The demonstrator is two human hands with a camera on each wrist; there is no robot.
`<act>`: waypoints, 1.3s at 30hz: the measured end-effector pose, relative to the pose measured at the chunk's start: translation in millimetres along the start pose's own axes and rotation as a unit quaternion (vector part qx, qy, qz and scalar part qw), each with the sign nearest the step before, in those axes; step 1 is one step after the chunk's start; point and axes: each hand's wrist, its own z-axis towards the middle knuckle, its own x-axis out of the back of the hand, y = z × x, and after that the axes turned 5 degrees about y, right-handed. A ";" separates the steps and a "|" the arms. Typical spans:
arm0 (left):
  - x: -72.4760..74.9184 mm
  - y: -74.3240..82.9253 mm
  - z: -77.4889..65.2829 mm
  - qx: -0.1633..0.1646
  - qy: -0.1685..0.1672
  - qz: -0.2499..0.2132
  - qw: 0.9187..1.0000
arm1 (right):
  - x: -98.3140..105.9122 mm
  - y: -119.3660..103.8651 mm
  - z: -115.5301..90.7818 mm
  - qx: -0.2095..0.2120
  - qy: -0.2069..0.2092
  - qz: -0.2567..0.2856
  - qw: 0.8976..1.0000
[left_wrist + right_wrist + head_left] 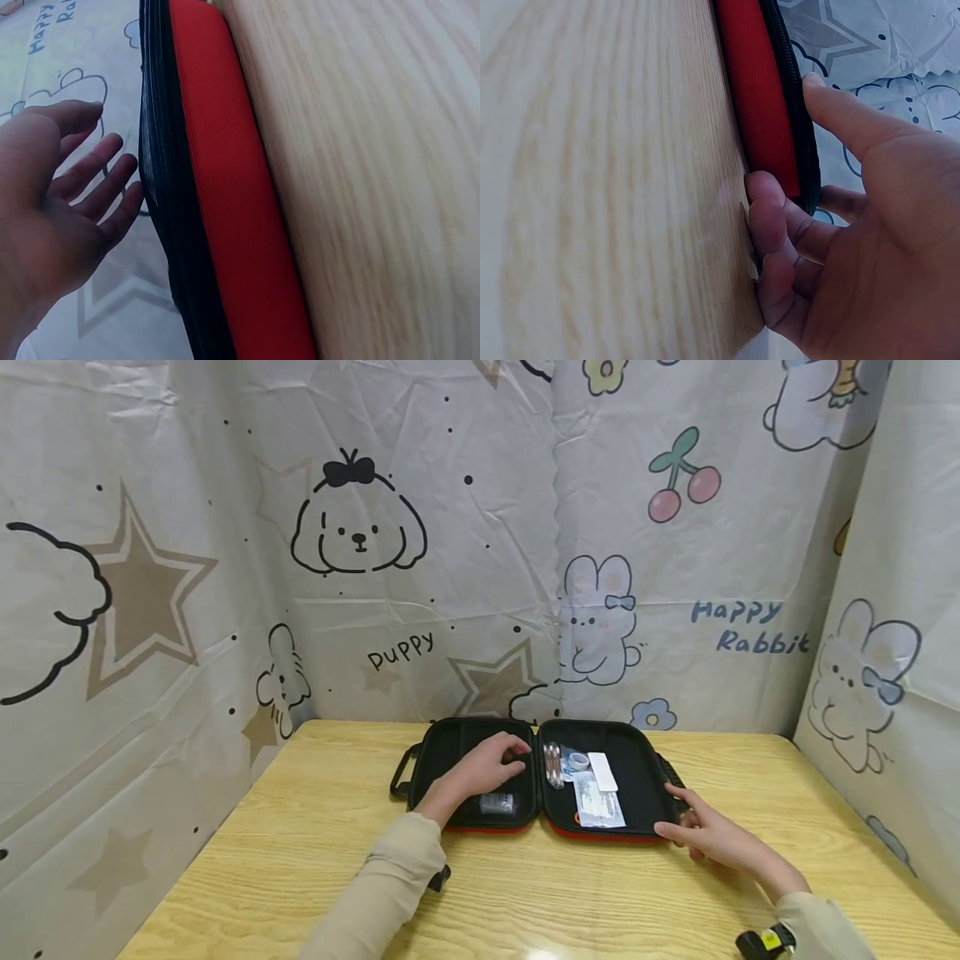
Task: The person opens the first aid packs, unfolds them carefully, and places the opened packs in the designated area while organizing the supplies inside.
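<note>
An unfolded black zip case (637, 768) with red outer sides lies on the table, its two halves side by side. My left hand (487, 767) is over the left half, fingers loosely bent and holding nothing. Below it in that half lies a small clear packet (497, 803). My right hand (712, 835) grips the front right corner of the case, thumb at the zipped rim and fingers around the side. Inside the right half are brown-tinted tubes (553, 766), a white tape roll (578, 762), a white strip (602, 772) and a printed white packet (598, 802).
The case stands near the back of the wood-grain table (570, 893), close to a printed curtain (480, 568). A black carry handle (402, 772) sticks out on the case's left side. Something orange (577, 817) shows beside the printed packet.
</note>
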 end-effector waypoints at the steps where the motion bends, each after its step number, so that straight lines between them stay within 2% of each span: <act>1: -1.9 1.1 2.3 0.000 -0.002 0.002 1.000 | -0.1 -0.3 -0.1 0.002 -0.001 0.001 1.000; 12: -12.3 17.9 17.8 -0.016 -0.018 0.027 0.999 | -0.7 0.6 3.2 -0.001 0.002 -0.006 1.000; 17: -21.6 20.9 22.1 -0.026 -0.024 0.061 0.997 | -0.7 0.4 2.7 -0.001 0.002 -0.006 1.000; 21: -29.2 24.6 23.8 -0.016 -0.024 0.099 0.995 | -0.6 -0.7 1.3 -0.003 0.002 -0.006 1.000; 26: -39.5 28.6 25.0 0.002 -0.022 0.137 0.990 | 0.0 -1.9 0.9 -0.007 0.003 -0.007 1.000; 33: -50.3 30.5 25.8 -0.001 -0.028 0.193 0.981 | -0.3 -1.0 1.2 -0.009 0.003 -0.010 1.000; 39: -52.7 30.9 27.3 -0.005 -0.016 0.237 0.971 | 0.3 -0.3 1.5 -0.009 0.002 -0.009 1.000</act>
